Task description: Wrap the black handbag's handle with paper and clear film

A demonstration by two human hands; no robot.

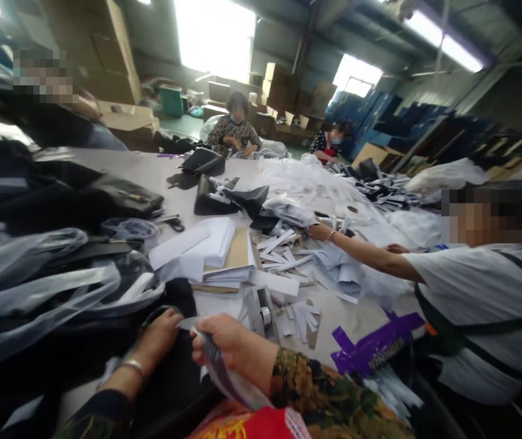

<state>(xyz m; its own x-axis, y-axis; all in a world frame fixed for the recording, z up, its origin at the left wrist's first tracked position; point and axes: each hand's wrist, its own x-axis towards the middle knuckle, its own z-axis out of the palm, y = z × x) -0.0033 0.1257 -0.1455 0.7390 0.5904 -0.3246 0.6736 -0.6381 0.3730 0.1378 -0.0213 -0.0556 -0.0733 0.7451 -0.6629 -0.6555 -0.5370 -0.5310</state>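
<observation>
My left hand [158, 335], with a bracelet at the wrist, rests with curled fingers on a black bag [169, 384] in front of me. What lies under its fingertips is partly hidden. Close beside it on the right, my right hand [224, 341] is closed round a thin, see-through greyish plastic strip [218, 366]. One end of this strip points toward my left hand, and the rest hangs down to my lap. Blur softens the fingers of both hands.
White paper sheets [215, 241] lie stacked ahead, near a tape dispenser [261, 311] and scattered paper strips [302, 320]. Black bags [114, 195] and clear plastic [36, 280] pile up at left. A co-worker's arm [371, 253] reaches in from the right, above purple tape [375, 344].
</observation>
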